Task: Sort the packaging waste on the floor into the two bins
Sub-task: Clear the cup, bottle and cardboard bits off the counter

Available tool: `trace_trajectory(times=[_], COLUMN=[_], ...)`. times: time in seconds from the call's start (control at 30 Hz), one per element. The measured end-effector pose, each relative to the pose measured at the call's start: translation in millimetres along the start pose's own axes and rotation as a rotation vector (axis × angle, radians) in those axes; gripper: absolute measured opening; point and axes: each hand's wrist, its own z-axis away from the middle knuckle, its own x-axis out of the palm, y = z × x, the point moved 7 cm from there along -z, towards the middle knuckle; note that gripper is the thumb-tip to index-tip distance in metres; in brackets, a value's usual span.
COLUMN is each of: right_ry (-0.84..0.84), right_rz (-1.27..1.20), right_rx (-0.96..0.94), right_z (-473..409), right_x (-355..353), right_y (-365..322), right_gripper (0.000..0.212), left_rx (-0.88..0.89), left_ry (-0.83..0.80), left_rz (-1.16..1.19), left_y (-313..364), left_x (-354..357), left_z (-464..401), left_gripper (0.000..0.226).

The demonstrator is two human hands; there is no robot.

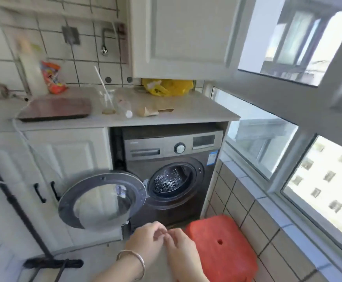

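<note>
My left hand (pixel 145 239), with a metal bangle on its wrist, and my right hand (pixel 180 249) meet low in the middle of the view, in front of the washing machine. Their fingertips touch each other, the fingers are loosely curled, and I see nothing held in either. No bins and no waste on the floor are in view. On the countertop (pixel 196 110) stand a clear plastic cup with a straw (pixel 107 102), a plastic bottle lying on its side (pixel 125 107), brown paper scraps (pixel 151 111), a yellow plastic bag (pixel 168 86) and an orange snack bag (pixel 53 78).
A grey washing machine (pixel 166 151) sits under the counter with its round door (pixel 102 200) swung open to the left. A red plastic stool (pixel 221 249) stands at the right by the tiled wall under the windows. A black broom (pixel 52 263) leans at the left. A dark board (pixel 54 108) lies on the counter.
</note>
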Motion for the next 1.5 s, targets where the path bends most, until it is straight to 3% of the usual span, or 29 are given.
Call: trace_trajectory(times=[0.17, 0.43, 0.73, 0.87, 1.13, 1.3, 1.5], right_ry=[-0.005, 0.012, 0.001, 0.035, 0.156, 0.025, -0.087], right_rz=[0.009, 0.036, 0.139, 0.239, 0.48, 0.972, 1.358], right_rx=[-0.058, -0.11, -0.148, -0.277, -0.59, -0.764, -0.937], right_z=[-7, -56, -177, -259, -404, -454, -479], right_x=[13, 38, 47, 40, 12, 36, 69], right_y=[-93, -183, -247, -297, -389, -407, -405], right_gripper=[0.011, 0.025, 0.027, 0.028, 0.03, 0.058, 0.07], left_rx=[-0.012, -0.013, -0.05, -0.076, -0.154, -0.177, -0.175], left_ry=[0.111, 0.186, 0.242, 0.341, 0.515, 0.484, 0.49], left_rz=[-0.008, 0.001, 0.054, 0.093, 0.386, 0.411, 0.447], left_y=[-2, -37, -67, -74, -82, -86, -86], left_x=[-104, -228, -285, -325, -377, -371, -369], left_z=[2, -53, -143, -203, -319, -368, -408], left_gripper=[0.015, 0.016, 0.015, 0.008, 0.044, 0.085, 0.098])
